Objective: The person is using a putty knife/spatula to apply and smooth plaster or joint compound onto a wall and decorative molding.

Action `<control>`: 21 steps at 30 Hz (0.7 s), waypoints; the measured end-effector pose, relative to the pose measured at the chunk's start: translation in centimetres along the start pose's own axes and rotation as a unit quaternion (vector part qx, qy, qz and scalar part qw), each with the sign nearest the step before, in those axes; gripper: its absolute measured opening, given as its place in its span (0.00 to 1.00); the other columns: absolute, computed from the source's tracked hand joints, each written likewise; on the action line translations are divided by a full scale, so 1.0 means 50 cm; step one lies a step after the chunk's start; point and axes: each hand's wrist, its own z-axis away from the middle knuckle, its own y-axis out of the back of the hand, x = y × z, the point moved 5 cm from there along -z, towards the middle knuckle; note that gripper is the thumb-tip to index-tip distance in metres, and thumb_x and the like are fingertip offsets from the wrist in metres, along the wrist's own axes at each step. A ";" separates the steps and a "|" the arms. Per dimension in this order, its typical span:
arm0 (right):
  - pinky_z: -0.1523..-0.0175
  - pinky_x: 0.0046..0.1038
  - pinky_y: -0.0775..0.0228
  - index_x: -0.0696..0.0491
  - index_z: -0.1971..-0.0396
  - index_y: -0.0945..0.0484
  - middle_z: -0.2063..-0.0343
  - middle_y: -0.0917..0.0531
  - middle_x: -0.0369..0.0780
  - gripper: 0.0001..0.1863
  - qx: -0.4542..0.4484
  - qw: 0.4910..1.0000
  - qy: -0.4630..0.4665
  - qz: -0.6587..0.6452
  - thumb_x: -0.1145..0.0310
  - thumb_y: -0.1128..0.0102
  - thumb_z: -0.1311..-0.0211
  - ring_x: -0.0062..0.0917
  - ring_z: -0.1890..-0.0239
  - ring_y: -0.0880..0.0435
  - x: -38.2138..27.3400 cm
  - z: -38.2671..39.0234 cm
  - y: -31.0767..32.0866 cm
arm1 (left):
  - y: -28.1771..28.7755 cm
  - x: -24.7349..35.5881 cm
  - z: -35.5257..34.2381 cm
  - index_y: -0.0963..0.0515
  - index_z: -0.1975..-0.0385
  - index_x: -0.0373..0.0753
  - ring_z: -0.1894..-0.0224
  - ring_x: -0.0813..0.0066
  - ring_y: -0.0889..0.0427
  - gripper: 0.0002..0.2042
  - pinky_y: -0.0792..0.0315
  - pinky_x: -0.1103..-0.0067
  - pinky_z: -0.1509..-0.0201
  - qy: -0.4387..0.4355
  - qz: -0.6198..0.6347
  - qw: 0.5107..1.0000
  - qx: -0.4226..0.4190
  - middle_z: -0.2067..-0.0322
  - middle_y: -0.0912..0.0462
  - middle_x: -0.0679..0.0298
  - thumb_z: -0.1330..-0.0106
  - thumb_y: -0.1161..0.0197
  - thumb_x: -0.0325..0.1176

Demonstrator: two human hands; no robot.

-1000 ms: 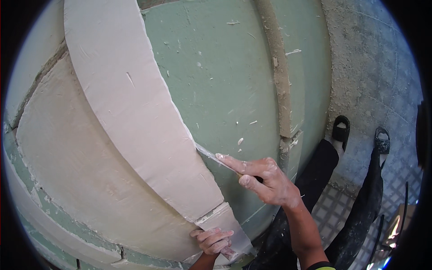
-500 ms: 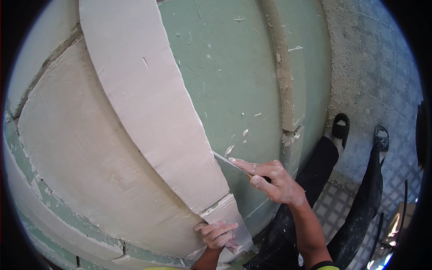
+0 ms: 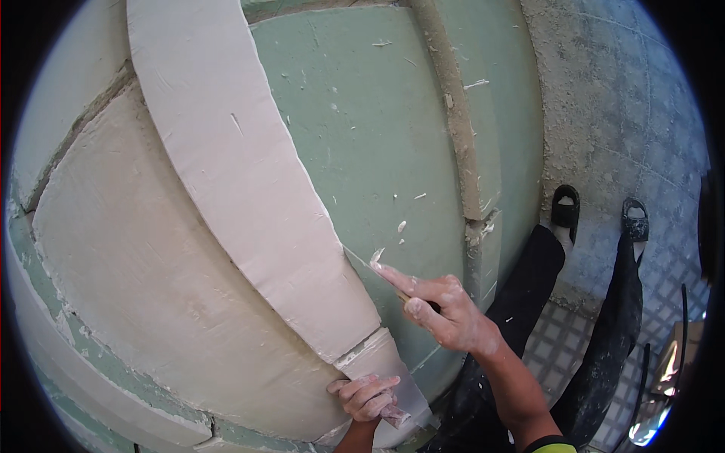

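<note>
A long, smooth off-white plaster strip (image 3: 226, 158) runs from the top down towards my hands. My right hand (image 3: 445, 309) grips a putty knife (image 3: 359, 258), index finger stretched along it. The thin blade meets the strip's right edge, and a curl of wet plaster (image 3: 377, 256) sits by the fingertip. Below the strip's lower end, my left hand (image 3: 366, 396) has its fingers wrapped round a plaster-smeared handle. A wide, flat filling knife (image 3: 408, 391) with a pale, coated face shows beside it. Both hands are dusted white.
Green board (image 3: 362, 136) with plaster crumbs lies right of the strip. A ridged plaster seam (image 3: 453, 113) crosses it. Left is a broad beige panel (image 3: 166, 264). My legs and black sandals (image 3: 565, 208) rest over rough concrete (image 3: 589, 98) and patterned tiles (image 3: 559, 340).
The right hand with its putty knife has shifted slightly left and up along the strip's edge, and plaster has gathered by its fingertip. The view has moved a little; the left hand keeps its grip.
</note>
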 end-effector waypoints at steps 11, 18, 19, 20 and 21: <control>0.55 0.33 0.26 0.55 0.36 0.30 0.50 0.19 0.51 0.25 -0.061 0.996 -0.029 0.056 0.72 0.49 0.34 0.47 0.64 0.18 -0.006 -0.046 0.032 | -0.003 -0.007 -0.008 0.30 0.77 0.58 0.61 0.83 0.26 0.09 0.43 0.77 0.50 -0.015 0.003 1.000 -0.023 0.68 0.14 0.88 0.40 0.36 0.44; 0.66 0.30 0.31 0.58 0.36 0.30 0.81 0.26 0.44 0.26 0.016 1.000 -0.007 0.019 0.65 0.49 0.33 0.33 0.81 0.28 0.043 0.046 -0.035 | 0.000 0.000 -0.005 0.30 0.77 0.58 0.62 0.83 0.26 0.09 0.44 0.78 0.49 -0.008 0.014 1.000 -0.024 0.69 0.13 0.87 0.40 0.36 0.46; 0.66 0.30 0.31 0.58 0.36 0.30 0.81 0.26 0.44 0.26 0.017 1.000 -0.005 0.019 0.65 0.49 0.33 0.33 0.81 0.28 0.038 0.024 -0.037 | -0.002 0.000 -0.008 0.30 0.77 0.58 0.62 0.84 0.26 0.09 0.44 0.78 0.49 0.004 0.017 0.999 -0.032 0.69 0.13 0.87 0.39 0.36 0.46; 0.65 0.30 0.30 0.57 0.36 0.30 0.81 0.25 0.44 0.27 0.044 0.997 0.054 0.030 0.65 0.48 0.34 0.33 0.81 0.27 0.019 -0.008 -0.028 | 0.000 0.000 -0.006 0.30 0.77 0.58 0.62 0.84 0.26 0.09 0.44 0.78 0.49 0.004 0.018 0.999 -0.033 0.69 0.13 0.87 0.39 0.36 0.46; 0.65 0.29 0.29 0.57 0.36 0.30 0.80 0.24 0.44 0.27 0.069 0.990 0.114 0.041 0.66 0.48 0.35 0.33 0.80 0.26 0.001 -0.028 -0.015 | 0.001 0.001 -0.005 0.30 0.77 0.58 0.62 0.84 0.26 0.09 0.44 0.78 0.49 0.005 0.018 0.999 -0.038 0.69 0.13 0.87 0.38 0.37 0.46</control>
